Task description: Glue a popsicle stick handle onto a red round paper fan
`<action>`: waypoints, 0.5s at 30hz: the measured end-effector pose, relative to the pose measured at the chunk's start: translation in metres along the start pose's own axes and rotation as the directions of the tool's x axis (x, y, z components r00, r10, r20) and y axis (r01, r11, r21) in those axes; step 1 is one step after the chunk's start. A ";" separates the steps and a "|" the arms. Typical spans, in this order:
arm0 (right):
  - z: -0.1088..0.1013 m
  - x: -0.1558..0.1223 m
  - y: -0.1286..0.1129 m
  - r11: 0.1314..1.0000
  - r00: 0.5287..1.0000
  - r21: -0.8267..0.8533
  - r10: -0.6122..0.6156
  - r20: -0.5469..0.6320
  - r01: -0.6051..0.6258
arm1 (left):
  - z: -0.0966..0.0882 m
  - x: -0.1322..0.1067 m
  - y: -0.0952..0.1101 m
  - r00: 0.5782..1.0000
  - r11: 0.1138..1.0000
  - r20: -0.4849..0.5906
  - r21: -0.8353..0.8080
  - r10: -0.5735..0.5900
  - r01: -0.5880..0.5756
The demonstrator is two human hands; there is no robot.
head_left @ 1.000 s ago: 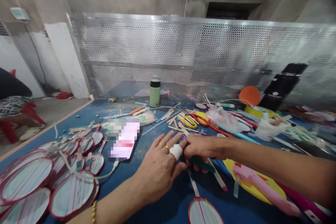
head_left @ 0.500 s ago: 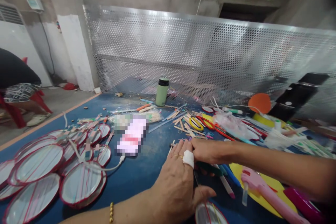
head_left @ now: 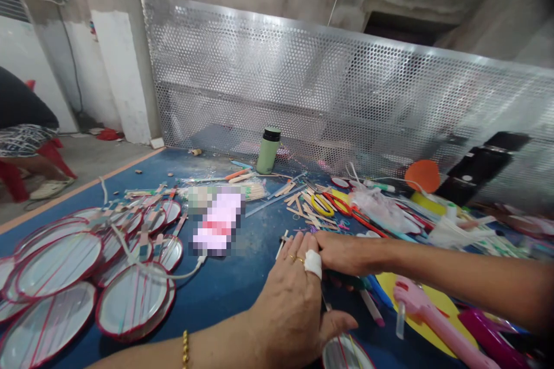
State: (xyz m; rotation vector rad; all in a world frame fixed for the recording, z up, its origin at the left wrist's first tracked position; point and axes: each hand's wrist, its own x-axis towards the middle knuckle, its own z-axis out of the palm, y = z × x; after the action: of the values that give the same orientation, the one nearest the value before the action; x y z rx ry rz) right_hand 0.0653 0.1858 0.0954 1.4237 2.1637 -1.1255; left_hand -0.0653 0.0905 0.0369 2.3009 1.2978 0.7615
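Observation:
My left hand (head_left: 294, 294) lies stretched out over the blue table, fingers straight and thumb apart, with white tape around one finger. What lies beneath its palm is hidden. My right hand (head_left: 340, 253) presses against the left fingertips from the right, its fingers curled. Under it shows part of a dark green object (head_left: 352, 281), too covered to name. A round, red-rimmed clear disc (head_left: 341, 353) with coloured lines sits just below my left thumb. By the left fingertips lies a thin pale stick (head_left: 280, 247).
Several red-rimmed discs (head_left: 130, 300) pile up at left beside a blurred phone (head_left: 219, 222) on a white cable. A green bottle (head_left: 268, 151) stands at the back. Sticks, scissors (head_left: 322, 205) and a pink glue gun (head_left: 433, 311) lie to the right. A person (head_left: 26, 104) sits far left.
The view has shifted and tilted slightly. Both hands keep nearly the same pose and place on the table.

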 end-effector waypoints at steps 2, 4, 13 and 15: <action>0.000 0.001 0.000 1.000 1.000 0.004 -0.019 0.008 0.018 | 0.001 0.000 0.000 1.000 1.000 -0.015 -0.004 0.013 -0.014; 0.001 0.000 0.001 1.000 1.000 0.002 -0.025 0.012 0.024 | 0.003 -0.001 0.001 1.000 1.000 -0.013 0.000 0.018 -0.018; -0.004 -0.001 -0.005 0.999 0.999 -0.028 -0.033 0.025 0.034 | -0.030 0.015 -0.008 0.990 0.984 -0.128 -0.174 -0.065 0.042; -0.002 -0.007 -0.009 1.000 1.000 -0.022 0.009 0.018 -0.008 | -0.043 0.026 -0.006 0.967 0.981 -0.199 -0.146 -0.156 0.128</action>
State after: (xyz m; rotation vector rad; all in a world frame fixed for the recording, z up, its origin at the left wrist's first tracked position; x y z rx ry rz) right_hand 0.0607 0.1807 0.1050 1.4070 2.1493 -1.1035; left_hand -0.0852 0.1185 0.0741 2.0420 1.4387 1.0306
